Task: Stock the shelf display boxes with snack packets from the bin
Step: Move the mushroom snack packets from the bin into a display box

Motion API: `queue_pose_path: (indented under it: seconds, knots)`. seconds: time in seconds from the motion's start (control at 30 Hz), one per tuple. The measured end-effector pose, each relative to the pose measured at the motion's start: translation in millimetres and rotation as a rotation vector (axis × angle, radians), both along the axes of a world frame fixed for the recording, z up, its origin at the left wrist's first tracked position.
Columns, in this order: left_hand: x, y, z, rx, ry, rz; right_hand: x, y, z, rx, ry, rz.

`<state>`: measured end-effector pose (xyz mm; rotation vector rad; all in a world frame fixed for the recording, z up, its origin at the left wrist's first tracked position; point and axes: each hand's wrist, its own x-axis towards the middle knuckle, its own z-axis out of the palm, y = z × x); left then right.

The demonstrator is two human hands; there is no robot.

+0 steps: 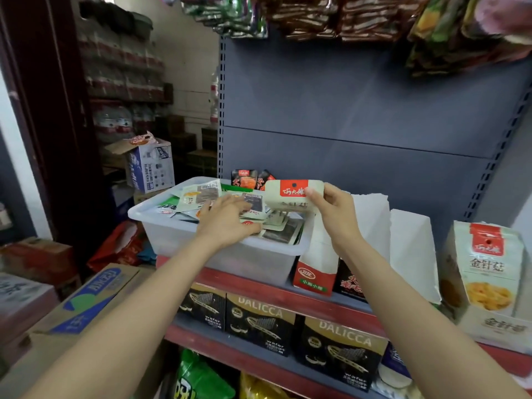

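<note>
Two hands work at once over the clear plastic bin [172, 237] on our red-edged shelf [259, 286]: our right hand [335, 210] pinches a cream snack packet with a red header [292, 195] by its upper right corner, lifted above the bin's right end, while our left hand [227, 223] rests with fingers spread and lightly bent on the loose packets [201, 194] heaped inside, closed on none that we can see. To place the raised packet well, we judge it should travel right to the cream display box with the red hanging tab [483, 269], whose print seems to match, and drop in upright, label forward. Between bin and box stand white-backed display boxes [371, 223] whose openings face away, so how full they are cannot be told. Packet lettering blurs, the bin's lower layers are buried, and goods overhead [359, 15] are cropped.
</note>
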<state>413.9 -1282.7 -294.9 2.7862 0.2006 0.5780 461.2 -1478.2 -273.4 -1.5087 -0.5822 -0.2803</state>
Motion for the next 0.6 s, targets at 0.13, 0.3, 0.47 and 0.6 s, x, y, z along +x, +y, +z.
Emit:
queue_pose_path:
  seconds: [0.13,0.3,0.47,0.6]
  knots:
    - [-2,-29,9,-0.316,-0.225,-0.246,-4,0,9,0.104,0.045,0.012]
    - [0,-61,33,-0.44,-0.407,-0.308,-5,-33,17,0.164,0.171,0.044]
    - [5,-119,48,-0.573,-0.322,-0.439,-12,-86,15,0.137,0.2,0.011]
    - [12,-184,45,-0.652,-0.23,-0.551,-19,-151,15,0.124,0.141,-0.18]
